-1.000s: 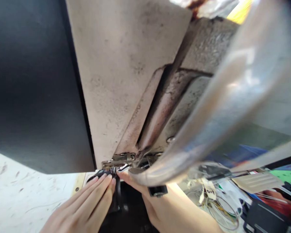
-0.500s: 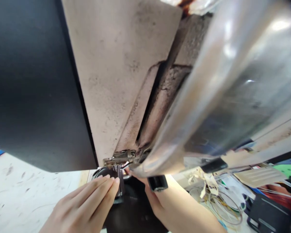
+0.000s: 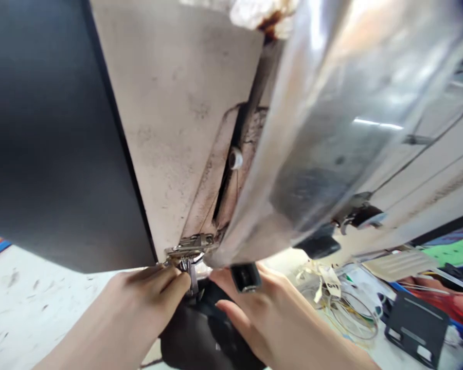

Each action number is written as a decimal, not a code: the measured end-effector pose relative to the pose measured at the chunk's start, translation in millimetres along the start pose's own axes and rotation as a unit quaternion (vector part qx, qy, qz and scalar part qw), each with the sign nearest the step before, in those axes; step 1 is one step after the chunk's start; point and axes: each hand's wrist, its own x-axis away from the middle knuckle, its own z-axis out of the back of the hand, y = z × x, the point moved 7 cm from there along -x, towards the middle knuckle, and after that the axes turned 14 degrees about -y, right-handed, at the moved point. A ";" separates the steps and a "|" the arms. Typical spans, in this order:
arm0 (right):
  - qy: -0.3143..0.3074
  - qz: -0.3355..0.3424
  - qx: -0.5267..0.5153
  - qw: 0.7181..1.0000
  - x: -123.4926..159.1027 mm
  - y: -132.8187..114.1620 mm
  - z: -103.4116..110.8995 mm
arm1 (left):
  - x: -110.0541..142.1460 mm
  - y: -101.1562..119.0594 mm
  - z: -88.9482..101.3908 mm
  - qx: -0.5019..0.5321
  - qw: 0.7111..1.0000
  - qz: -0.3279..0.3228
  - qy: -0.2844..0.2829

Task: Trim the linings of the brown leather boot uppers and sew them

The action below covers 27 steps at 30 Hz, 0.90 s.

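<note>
A sewing machine head (image 3: pixel 165 97) fills the upper middle, with its metal needle bar and presser foot (image 3: pixel 193 275) at the bottom. Smooth black material (image 3: pixel 200 334) lies under the foot and spreads towards me. My left hand (image 3: pixel 150 298) is just left of the foot, fingers bent and pressed together at the material's edge; its fingertips are partly hidden. On the right, my right hand (image 3: pixel 266 308) grips the material, thumb on the near side, other fingers reaching behind a black knob-like part (image 3: pixel 246 277). The machine hides some of those fingers.
A dark panel (image 3: pixel 54 144) covers the left, and a blurred clear guard (image 3: pixel 312 133) hangs at right. Beyond my right arm lie a tangle of thin cords with a paper tag (image 3: pixel 332 282), a black plastic piece (image 3: pixel 416 329) and green material (image 3: pixel 453 257). A scuffed white table (image 3: pixel 27 303) shows at left.
My left fingers, stretched flat before, are now bent and closer to the foot. My right hand has turned, showing its thumb. The material has shifted, and the view has swung slightly right.
</note>
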 end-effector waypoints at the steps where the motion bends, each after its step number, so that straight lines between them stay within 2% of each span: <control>1: -0.018 0.031 0.004 0.999 -9.5 -5.3 5.7 | 0.4 -3.6 2.3 0.034 0.999 0.004 0.017; 3: -0.056 0.074 0.017 0.996 -25.1 -12.7 8.5 | 4.5 -10.0 5.7 0.089 0.994 0.009 0.065; 6: -0.059 0.117 0.063 0.989 -35.4 -20.7 3.0 | 14.5 -13.7 2.7 0.117 0.987 0.015 0.112; 11: 0.016 0.141 0.071 0.987 -23.7 -26.2 -3.5 | 30.8 -10.4 -9.2 0.134 0.981 -0.004 0.144; 14: 0.073 0.152 0.042 0.985 -10.7 -27.1 -3.1 | 40.2 -4.2 -8.3 0.086 0.982 -0.044 0.165; 17: 0.137 0.156 0.053 0.977 -0.3 -29.1 -2.3 | 44.1 4.4 -4.4 0.012 0.985 -0.069 0.158; 20: 0.191 0.140 0.056 0.970 4.0 -29.8 -1.2 | 41.8 8.2 -0.9 -0.005 0.989 -0.060 0.136; 23: 0.213 0.139 0.044 0.966 3.1 -31.6 -2.5 | 41.2 9.8 -1.5 -0.003 0.989 -0.062 0.134; 27: 0.230 0.140 0.029 0.963 2.7 -30.6 -5.6 | 43.3 7.2 -11.4 0.002 0.989 -0.064 0.131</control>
